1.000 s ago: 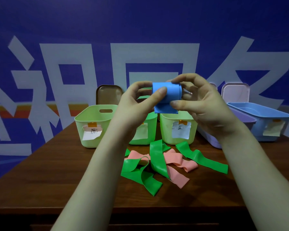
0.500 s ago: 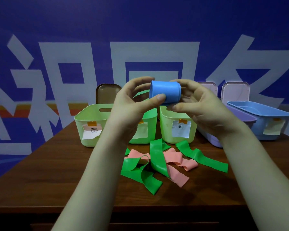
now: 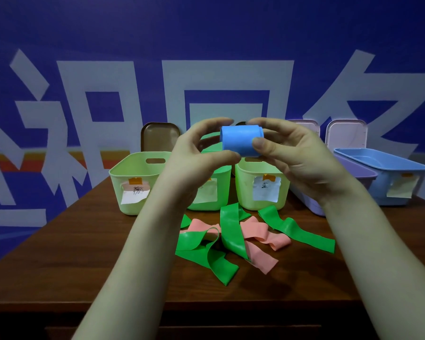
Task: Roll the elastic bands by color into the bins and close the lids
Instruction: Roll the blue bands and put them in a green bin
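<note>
Both forearms are raised at frame centre. A tightly rolled blue elastic band [image 3: 242, 140], a smooth matte cylinder lying sideways, is pinched between the left hand [image 3: 196, 158] and right hand [image 3: 297, 155], thumbs below and fingers curled over its ends. It is held above three pale green plastic bins [image 3: 260, 187] bearing paper labels. Loose glossy green bands [image 3: 206, 253] and pink bands [image 3: 263, 238] are tangled on the wooden table [image 3: 71, 266].

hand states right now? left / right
Left hand: closed on the rolled blue band, pinching its left end.
Right hand: closed on the same roll, gripping its right end.
</note>
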The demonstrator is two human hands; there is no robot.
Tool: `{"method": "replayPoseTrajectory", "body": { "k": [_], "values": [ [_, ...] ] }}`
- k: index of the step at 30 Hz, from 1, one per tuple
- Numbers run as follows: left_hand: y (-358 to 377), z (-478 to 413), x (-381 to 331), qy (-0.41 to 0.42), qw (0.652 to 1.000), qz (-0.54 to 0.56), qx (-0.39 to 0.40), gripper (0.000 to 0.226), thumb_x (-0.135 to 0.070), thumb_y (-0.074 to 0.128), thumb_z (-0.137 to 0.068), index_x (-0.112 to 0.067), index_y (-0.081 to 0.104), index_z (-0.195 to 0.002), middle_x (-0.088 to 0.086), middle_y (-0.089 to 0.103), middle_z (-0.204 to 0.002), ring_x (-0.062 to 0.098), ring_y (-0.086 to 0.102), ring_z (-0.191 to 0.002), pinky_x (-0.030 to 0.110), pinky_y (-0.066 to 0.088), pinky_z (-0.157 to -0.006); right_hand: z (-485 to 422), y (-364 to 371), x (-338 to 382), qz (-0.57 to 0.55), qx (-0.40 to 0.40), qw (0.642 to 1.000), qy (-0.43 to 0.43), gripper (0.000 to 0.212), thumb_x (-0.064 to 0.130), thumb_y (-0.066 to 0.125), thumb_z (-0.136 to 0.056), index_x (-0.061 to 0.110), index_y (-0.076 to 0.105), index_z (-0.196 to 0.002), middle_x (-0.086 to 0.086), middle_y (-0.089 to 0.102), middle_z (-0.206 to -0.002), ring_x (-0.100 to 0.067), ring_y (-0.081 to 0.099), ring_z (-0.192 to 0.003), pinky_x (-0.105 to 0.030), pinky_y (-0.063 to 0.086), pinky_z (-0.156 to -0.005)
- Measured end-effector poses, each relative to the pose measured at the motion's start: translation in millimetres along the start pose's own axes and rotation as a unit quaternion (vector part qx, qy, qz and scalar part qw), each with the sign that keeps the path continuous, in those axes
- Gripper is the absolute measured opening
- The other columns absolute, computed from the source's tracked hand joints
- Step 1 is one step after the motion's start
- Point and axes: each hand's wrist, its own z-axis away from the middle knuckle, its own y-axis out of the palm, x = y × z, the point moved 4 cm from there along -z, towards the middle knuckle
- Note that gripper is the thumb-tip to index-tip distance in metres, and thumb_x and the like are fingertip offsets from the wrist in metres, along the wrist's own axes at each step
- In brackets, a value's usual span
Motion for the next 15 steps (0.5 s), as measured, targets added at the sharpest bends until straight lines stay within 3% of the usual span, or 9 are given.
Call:
{"method": "replayPoseTrajectory", "body": {
  "k": [4,7,15],
  "values": [
    [-2,0,3,-0.012,1.000,0.025,-0.001,0.040,-0.007,0.073,-0.079,-0.024,0.064,-0.114,0.005,0.063,-0.119,0.012,0.067,-0.101,0.022,0.054,-0.083,0,0,-1,-0.002,0.001,1.000,-0.008,0.038,0.017,0.067,-0.067,0.019,0.064,-0.105,0.005,0.074,-0.094,-0.013,0.069,-0.094,-0.023,0.055,-0.085],
    [-5,-2,9,-0.030,0.999,0.019,-0.009,0.050,-0.016,0.074,-0.078,-0.017,0.059,-0.126,0.003,0.064,-0.121,0.013,0.065,-0.106,0.025,0.054,-0.089,0,1,-4,-0.025,-0.002,1.000,-0.007,0.038,0.015,0.066,-0.069,0.017,0.063,-0.107,0.001,0.073,-0.097,-0.014,0.068,-0.095,-0.025,0.055,-0.088],
    [-6,-7,23,-0.051,0.998,0.019,-0.037,0.048,-0.008,0.079,-0.073,-0.004,0.063,-0.118,0.011,0.069,-0.112,0.024,0.068,-0.102,0.026,0.056,-0.085,-4,-4,-23,-0.027,0.010,0.999,0.035,0.041,0.014,0.065,-0.075,0.017,0.061,-0.116,-0.007,0.070,-0.109,-0.019,0.067,-0.102,-0.031,0.052,-0.095]
  ]
}}
